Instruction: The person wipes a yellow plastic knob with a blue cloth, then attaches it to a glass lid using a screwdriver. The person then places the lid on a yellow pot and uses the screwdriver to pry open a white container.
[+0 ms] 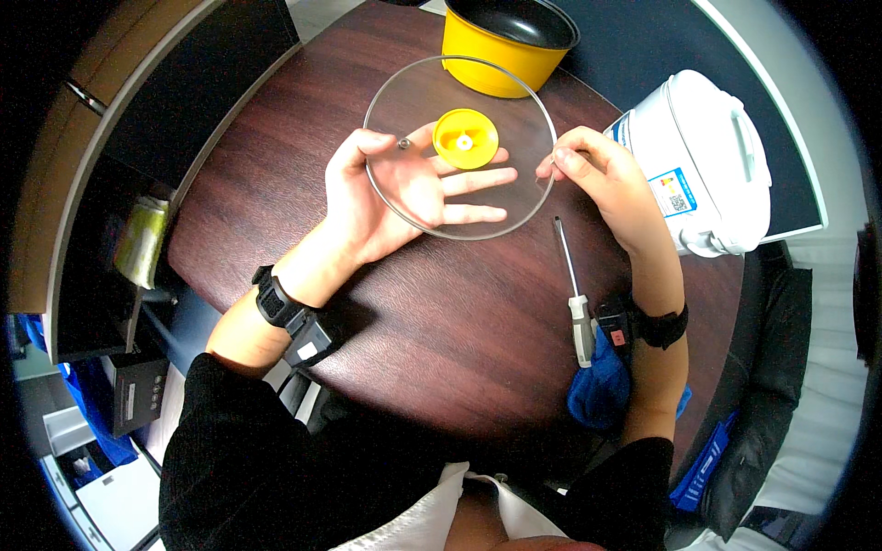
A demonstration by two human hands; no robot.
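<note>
You hold the clear lid over the tabletop: right hand pinching its right rim, left hand spread palm-up beneath the glass, thumb at the left rim. Bare room lies left of the lid and on your near side. Far rim overlaps the yellow pot in view; white cooker just beyond your right hand. Lid round, about equal each way, broad face toward you, yellow knob central. Screwdriver points away, tip near the rim.
</note>
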